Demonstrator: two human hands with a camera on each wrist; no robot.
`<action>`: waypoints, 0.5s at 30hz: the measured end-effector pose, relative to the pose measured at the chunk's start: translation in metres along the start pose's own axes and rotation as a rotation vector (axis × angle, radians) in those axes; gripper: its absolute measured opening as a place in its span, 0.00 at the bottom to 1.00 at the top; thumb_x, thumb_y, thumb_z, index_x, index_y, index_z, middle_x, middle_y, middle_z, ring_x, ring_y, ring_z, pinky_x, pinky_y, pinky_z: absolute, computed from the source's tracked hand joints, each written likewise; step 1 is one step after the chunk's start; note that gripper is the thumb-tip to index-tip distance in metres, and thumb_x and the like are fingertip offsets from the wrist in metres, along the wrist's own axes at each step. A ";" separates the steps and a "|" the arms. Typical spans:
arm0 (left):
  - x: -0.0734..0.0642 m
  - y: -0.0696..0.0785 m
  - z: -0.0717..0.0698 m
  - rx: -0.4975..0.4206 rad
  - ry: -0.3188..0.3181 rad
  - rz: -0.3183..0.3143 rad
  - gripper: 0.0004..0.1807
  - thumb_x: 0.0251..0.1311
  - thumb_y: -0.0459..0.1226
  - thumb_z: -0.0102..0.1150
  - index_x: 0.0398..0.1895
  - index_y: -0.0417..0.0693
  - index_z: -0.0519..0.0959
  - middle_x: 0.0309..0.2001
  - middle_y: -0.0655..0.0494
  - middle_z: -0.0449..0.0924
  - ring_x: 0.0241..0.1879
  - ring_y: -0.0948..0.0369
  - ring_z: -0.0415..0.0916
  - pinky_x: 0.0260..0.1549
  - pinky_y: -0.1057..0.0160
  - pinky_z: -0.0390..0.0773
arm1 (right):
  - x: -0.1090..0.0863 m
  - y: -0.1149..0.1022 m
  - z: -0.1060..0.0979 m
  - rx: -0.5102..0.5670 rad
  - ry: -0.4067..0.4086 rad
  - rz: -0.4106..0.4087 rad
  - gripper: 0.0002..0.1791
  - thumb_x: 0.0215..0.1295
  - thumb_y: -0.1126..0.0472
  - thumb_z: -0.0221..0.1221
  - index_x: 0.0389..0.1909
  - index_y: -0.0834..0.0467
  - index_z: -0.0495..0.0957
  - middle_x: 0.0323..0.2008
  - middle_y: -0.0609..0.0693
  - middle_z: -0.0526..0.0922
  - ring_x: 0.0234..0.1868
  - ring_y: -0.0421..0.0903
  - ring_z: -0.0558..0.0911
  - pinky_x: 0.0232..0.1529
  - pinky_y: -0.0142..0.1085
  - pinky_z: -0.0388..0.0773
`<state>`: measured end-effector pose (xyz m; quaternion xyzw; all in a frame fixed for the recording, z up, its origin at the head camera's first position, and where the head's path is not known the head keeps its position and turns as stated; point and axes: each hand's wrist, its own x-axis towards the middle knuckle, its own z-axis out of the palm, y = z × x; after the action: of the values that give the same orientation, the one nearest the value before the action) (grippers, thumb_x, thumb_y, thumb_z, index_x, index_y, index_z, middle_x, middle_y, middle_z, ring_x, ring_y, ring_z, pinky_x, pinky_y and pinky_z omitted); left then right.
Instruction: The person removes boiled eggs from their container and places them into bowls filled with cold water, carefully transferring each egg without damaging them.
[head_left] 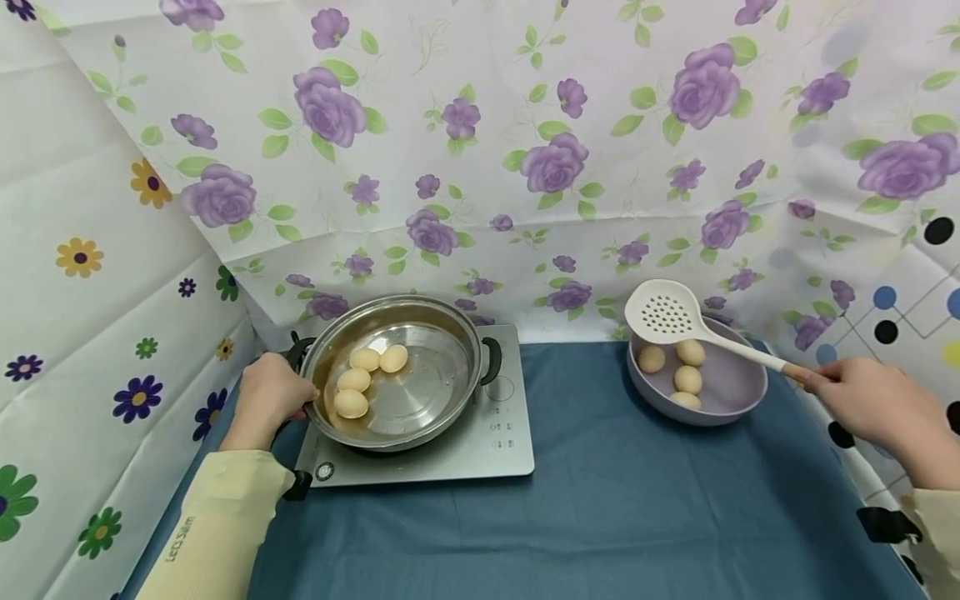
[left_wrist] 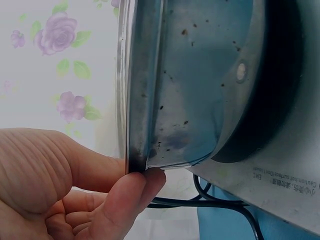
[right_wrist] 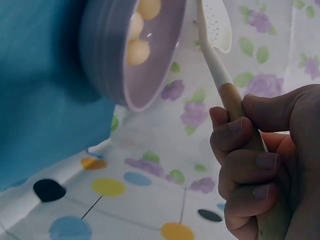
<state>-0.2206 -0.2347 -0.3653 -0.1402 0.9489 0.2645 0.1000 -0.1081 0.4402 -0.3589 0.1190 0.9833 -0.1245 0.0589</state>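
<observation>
A steel pan (head_left: 435, 410) with black side handles holds several pale eggs (head_left: 354, 380) at its left side. My left hand (head_left: 270, 392) pinches the pan's left edge between thumb and fingers, as the left wrist view shows (left_wrist: 120, 195). In my right hand (head_left: 873, 400) is a white slotted skimmer (head_left: 663, 312), its wooden handle (right_wrist: 231, 100) wrapped by curled fingers. The skimmer's head is over the back left of a purple bowl (head_left: 731, 404), with no egg visible on it. Several more eggs (head_left: 687, 380) lie in that bowl.
Under the pan is a flat silver induction cooker (head_left: 420, 471), and a black cord (left_wrist: 215, 202) runs beside it. A blue cloth (head_left: 600, 500) covers the table. Flowered sheets (head_left: 495, 167) hang behind and at both sides.
</observation>
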 end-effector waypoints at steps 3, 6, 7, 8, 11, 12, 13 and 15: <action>-0.001 -0.001 0.000 -0.002 -0.004 0.003 0.14 0.51 0.36 0.61 0.32 0.30 0.80 0.18 0.44 0.82 0.14 0.58 0.79 0.16 0.61 0.76 | 0.000 -0.012 -0.004 0.000 -0.012 -0.023 0.45 0.62 0.27 0.34 0.40 0.63 0.82 0.13 0.49 0.66 0.14 0.45 0.64 0.15 0.38 0.58; -0.001 -0.002 0.000 -0.004 -0.004 0.009 0.13 0.50 0.36 0.61 0.32 0.30 0.80 0.17 0.44 0.81 0.14 0.58 0.79 0.16 0.61 0.76 | 0.001 -0.028 -0.009 -0.012 -0.010 -0.045 0.43 0.61 0.26 0.33 0.30 0.58 0.82 0.12 0.49 0.65 0.14 0.46 0.64 0.15 0.38 0.57; -0.001 -0.001 0.000 -0.006 -0.003 0.009 0.13 0.50 0.36 0.61 0.32 0.30 0.80 0.17 0.45 0.81 0.14 0.58 0.79 0.16 0.61 0.76 | 0.001 -0.032 -0.010 -0.013 -0.011 -0.058 0.42 0.61 0.26 0.33 0.29 0.57 0.81 0.13 0.48 0.65 0.14 0.46 0.65 0.16 0.38 0.57; -0.002 -0.001 0.000 -0.006 -0.002 0.009 0.13 0.50 0.36 0.61 0.32 0.30 0.80 0.17 0.45 0.81 0.14 0.58 0.79 0.16 0.61 0.76 | 0.001 -0.037 -0.011 -0.008 -0.014 -0.070 0.41 0.61 0.26 0.34 0.30 0.56 0.82 0.13 0.49 0.64 0.15 0.46 0.65 0.16 0.38 0.57; -0.003 -0.001 0.000 -0.008 0.001 0.010 0.13 0.50 0.35 0.61 0.31 0.29 0.80 0.16 0.46 0.80 0.14 0.58 0.79 0.16 0.61 0.76 | 0.002 -0.052 -0.015 -0.011 -0.008 -0.120 0.39 0.62 0.27 0.35 0.33 0.54 0.82 0.15 0.49 0.65 0.16 0.46 0.66 0.16 0.37 0.57; -0.003 -0.001 0.000 -0.009 0.000 0.011 0.13 0.50 0.35 0.61 0.31 0.29 0.80 0.15 0.46 0.80 0.14 0.58 0.79 0.16 0.61 0.76 | 0.003 -0.057 -0.016 -0.008 -0.013 -0.135 0.39 0.62 0.27 0.36 0.36 0.55 0.82 0.16 0.49 0.67 0.17 0.46 0.66 0.16 0.37 0.57; -0.003 -0.001 0.000 -0.009 0.000 0.011 0.13 0.50 0.35 0.61 0.31 0.29 0.80 0.15 0.47 0.80 0.14 0.58 0.79 0.16 0.61 0.76 | 0.004 -0.063 -0.018 -0.001 -0.018 -0.148 0.39 0.62 0.28 0.36 0.41 0.56 0.82 0.17 0.49 0.68 0.18 0.46 0.67 0.17 0.37 0.57; -0.003 -0.001 0.000 -0.009 -0.002 0.013 0.13 0.50 0.35 0.61 0.31 0.30 0.80 0.14 0.47 0.80 0.14 0.58 0.79 0.16 0.61 0.76 | 0.005 -0.073 -0.019 0.004 -0.017 -0.172 0.39 0.63 0.29 0.37 0.46 0.57 0.81 0.21 0.50 0.74 0.20 0.46 0.69 0.17 0.37 0.59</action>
<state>-0.2174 -0.2347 -0.3653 -0.1344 0.9484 0.2695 0.0988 -0.1327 0.3778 -0.3242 0.0334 0.9891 -0.1323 0.0559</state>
